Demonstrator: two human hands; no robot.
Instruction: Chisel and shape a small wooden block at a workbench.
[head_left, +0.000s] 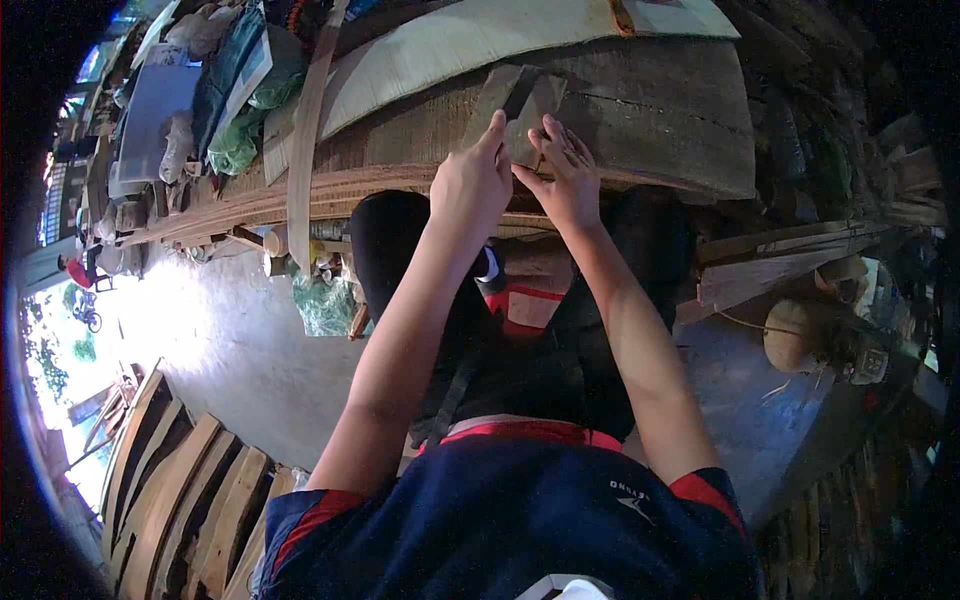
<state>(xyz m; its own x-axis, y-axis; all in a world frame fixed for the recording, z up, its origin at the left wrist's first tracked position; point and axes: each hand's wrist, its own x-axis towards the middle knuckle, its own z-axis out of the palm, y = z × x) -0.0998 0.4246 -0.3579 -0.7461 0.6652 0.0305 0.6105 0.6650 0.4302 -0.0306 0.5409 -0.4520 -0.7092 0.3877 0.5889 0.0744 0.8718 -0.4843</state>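
A dark flat strip [519, 92], perhaps a blade, slants away from the fingertips of my left hand [468, 190]. That hand is closed round its near end, thumb or forefinger pressed along it; the handle, if any, is hidden. Beneath the strip lies a small, paler flat piece [487, 100] on the wooden bench top [660, 120]. Just right of it, my right hand [568, 180] is open, fingers stretched and a little apart, close to the small piece's right edge. Whether its fingertips touch that piece I cannot tell.
A long curved pale board [450, 50] lies across the bench's far side. One narrow wooden strip [310, 150] crosses the left end. Plastic bags [235, 145] and clutter pile up at far left. Cut planks [190, 490] stand at lower left; a round object [790, 335] sits at right.
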